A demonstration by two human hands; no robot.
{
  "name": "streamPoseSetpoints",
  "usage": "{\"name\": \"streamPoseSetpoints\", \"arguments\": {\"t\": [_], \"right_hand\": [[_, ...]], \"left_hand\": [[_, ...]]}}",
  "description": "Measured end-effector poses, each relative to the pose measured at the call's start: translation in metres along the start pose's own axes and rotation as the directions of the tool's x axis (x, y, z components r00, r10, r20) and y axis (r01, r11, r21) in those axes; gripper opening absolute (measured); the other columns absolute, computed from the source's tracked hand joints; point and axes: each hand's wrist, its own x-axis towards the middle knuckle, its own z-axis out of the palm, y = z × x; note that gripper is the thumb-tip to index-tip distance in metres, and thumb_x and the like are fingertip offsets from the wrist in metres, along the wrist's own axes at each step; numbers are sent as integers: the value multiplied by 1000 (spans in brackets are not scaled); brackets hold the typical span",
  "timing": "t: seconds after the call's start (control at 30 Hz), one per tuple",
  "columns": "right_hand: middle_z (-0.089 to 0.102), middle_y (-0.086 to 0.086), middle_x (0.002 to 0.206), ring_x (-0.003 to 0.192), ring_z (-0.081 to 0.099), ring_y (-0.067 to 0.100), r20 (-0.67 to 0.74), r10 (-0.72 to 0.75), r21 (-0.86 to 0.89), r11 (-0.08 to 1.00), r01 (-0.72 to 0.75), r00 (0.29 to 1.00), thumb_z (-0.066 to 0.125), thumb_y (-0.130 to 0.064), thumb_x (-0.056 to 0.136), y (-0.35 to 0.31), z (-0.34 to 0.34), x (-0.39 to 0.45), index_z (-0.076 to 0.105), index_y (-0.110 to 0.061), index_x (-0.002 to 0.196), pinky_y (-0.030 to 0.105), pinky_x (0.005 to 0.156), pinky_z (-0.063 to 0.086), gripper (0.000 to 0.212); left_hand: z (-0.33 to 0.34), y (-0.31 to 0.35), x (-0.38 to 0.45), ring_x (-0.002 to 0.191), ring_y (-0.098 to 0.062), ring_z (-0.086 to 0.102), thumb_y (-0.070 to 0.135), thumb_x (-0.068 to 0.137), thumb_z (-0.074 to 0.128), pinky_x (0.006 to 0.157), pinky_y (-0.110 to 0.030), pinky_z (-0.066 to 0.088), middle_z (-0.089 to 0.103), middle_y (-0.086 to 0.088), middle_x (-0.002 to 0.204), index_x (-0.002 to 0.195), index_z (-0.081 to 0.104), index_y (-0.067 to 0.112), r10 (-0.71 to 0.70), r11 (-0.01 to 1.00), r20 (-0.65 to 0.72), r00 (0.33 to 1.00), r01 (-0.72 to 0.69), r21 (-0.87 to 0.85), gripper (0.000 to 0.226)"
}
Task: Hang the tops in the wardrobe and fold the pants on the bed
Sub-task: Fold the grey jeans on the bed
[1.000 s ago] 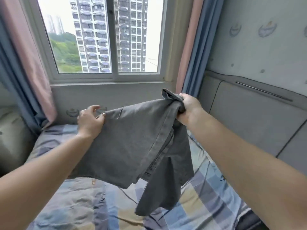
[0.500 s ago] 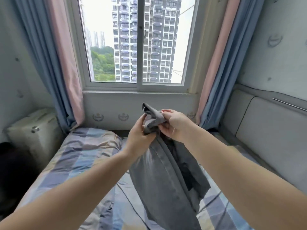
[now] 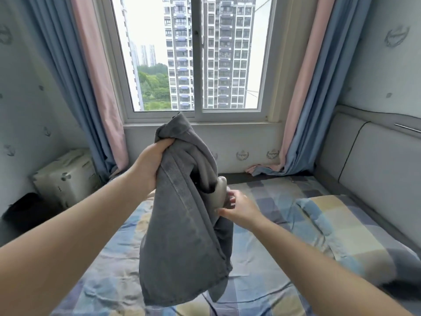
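A: Status? Left hand (image 3: 151, 164) fisted on the waistband, grey pants (image 3: 182, 236) hanging mid-frame above the bed (image 3: 262, 281).

B: Right hand (image 3: 239, 208) pinches a pale pocket lining at the pants' right edge, fingers curled. I'd tuck it in, match the legs seam to seam, then lay flat lower-centre and fold.

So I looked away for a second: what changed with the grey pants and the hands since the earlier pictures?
The left hand took over the bunched top of the grey cotton pants, which now hang from it. The right hand let go of the top and dropped lower, to the pale inner fabric at the pants' side. The pants remain held above the checked bed quilt.
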Motion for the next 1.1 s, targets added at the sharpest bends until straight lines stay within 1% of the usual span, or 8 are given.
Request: {"name": "streamPoseSetpoints", "arguments": {"t": [0.13,0.27,0.37,0.53,0.73,0.87,0.97,1.1], "right_hand": [[62,0,96,85,58,12,202,175,74,978,-193,964,63,-45,75,7,46,5,57,-27,88,21,63,44,23],[63,11,100,87,59,21,197,313,413,833,-368,929,65,-26,86,9,85,14,54,-11,105,29,68,45,27],[68,6,81,69,64,15,152,264,635,712,-299,952,56,-6,88,-17,99,21,57,-6,102,21,57,48,14],[66,3,75,55,63,10,110,179,872,455,-182,978,51,-16,97,-75,90,29,55,-16,98,21,45,50,4],[66,-2,55,47,62,6,-19,85,972,235,-1,996,44,-4,97,-148,68,23,60,-19,92,16,45,49,23],[59,8,68,47,60,12,-102,132,992,94,90,986,39,-2,99,-189,49,26,56,-17,87,17,45,50,26],[55,10,73,49,59,15,-120,158,992,61,111,980,39,-1,99,-220,50,32,55,-17,84,18,44,51,27],[58,9,64,37,58,12,-119,142,992,49,113,983,39,0,98,-247,67,34,55,-16,84,20,43,51,27]], "left_hand": [[-15,21,-8,80,-18,72,36,88,62,63,-27,58,75,-6,88,80,79,16,3,1000,24,1000,-3,-9,27],[-41,43,-19,84,-20,72,40,81,66,63,-30,58,75,-6,94,82,80,17,27,1000,31,999,-27,3,26],[-71,60,-23,92,-22,71,41,84,65,67,-31,59,73,-8,102,103,74,15,64,998,-57,996,-63,31,33],[-144,62,-17,91,-24,70,39,86,67,75,-35,58,72,-9,104,112,65,12,179,976,-308,934,-129,173,38],[-219,24,-2,89,-30,64,32,86,69,89,-45,52,66,-16,102,115,60,0,104,958,-578,809,75,278,44],[-220,1,-12,126,-29,47,33,83,72,107,-45,38,44,-16,141,140,39,8,222,769,-424,878,110,630,70],[-199,-10,-37,132,-15,40,34,82,72,109,-31,33,46,-4,139,138,44,16,339,598,-92,936,-138,790,65],[-169,-21,-63,125,14,38,45,76,73,106,-19,35,43,19,138,143,34,23,242,675,255,936,-351,648,80]]}}
